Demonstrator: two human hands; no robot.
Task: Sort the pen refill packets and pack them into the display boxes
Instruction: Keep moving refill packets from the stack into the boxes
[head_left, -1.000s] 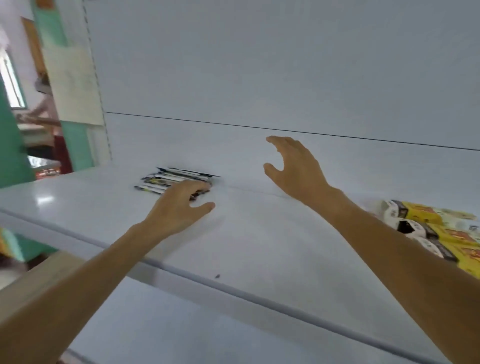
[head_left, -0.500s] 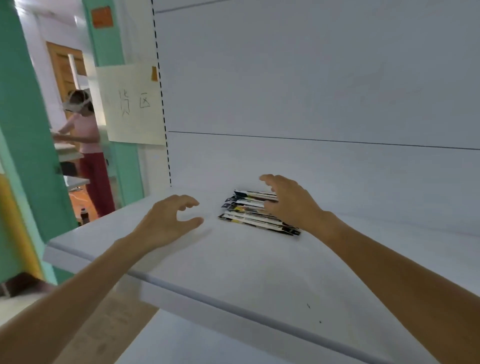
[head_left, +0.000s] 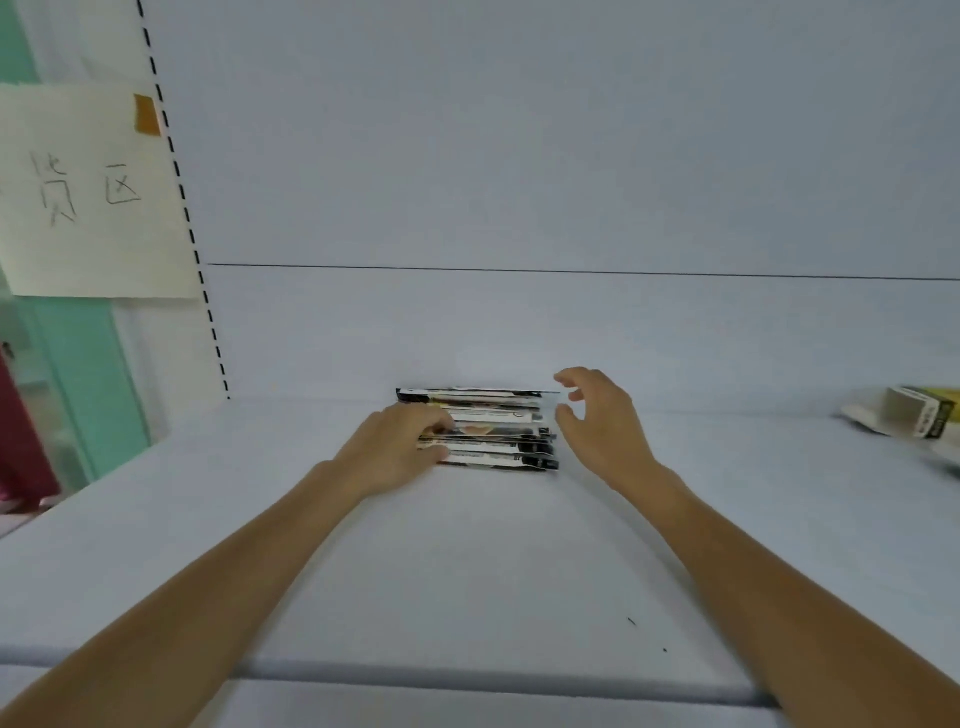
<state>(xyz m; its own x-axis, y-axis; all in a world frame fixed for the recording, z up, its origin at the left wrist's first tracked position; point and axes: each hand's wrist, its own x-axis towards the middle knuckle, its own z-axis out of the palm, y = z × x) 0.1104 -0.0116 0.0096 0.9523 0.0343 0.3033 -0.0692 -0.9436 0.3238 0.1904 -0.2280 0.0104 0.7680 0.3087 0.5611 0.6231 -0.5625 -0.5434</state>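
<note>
Left hand (head_left: 400, 447) flat — right hand (head_left: 597, 421) open.

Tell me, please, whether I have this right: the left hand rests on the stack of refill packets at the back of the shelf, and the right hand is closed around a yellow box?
Not quite. In the head view the right hand is open and empty beside the stack of refill packets; the yellow box lies untouched far to the right. The left hand does rest on the stack, at the back of the shelf.

one head view, facing forward over the shelf (head_left: 467, 561).
</note>
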